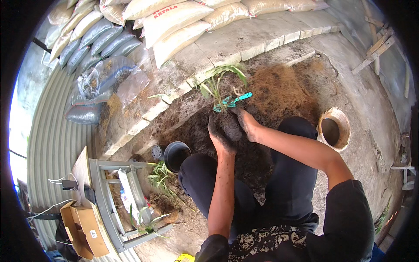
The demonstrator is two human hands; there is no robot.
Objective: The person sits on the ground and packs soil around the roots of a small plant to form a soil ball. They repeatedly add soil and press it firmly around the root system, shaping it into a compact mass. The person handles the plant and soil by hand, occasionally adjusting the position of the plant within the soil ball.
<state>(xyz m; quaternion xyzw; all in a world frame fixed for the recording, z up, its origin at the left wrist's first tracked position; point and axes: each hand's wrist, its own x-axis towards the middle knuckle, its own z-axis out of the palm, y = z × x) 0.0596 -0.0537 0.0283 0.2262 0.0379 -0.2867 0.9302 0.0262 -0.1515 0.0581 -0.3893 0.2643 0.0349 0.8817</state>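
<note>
A leafy green plant stands between my hands, its dark, soil-covered root ball facing me. My left hand cups the root ball from the left and below. Against its upper right side rests my right hand. Dark soil coats the fingers of both hands. A turquoise hand trowel lies just beyond the root ball, partly hidden by the stems. Loose dark soil spreads under my hands and between my knees.
Brown coir fibre is heaped at the right, near a dirty bucket. Left of my knee are a black pot, cut plants and a grey metal-framed stand. A concrete ledge holds stacked sacks.
</note>
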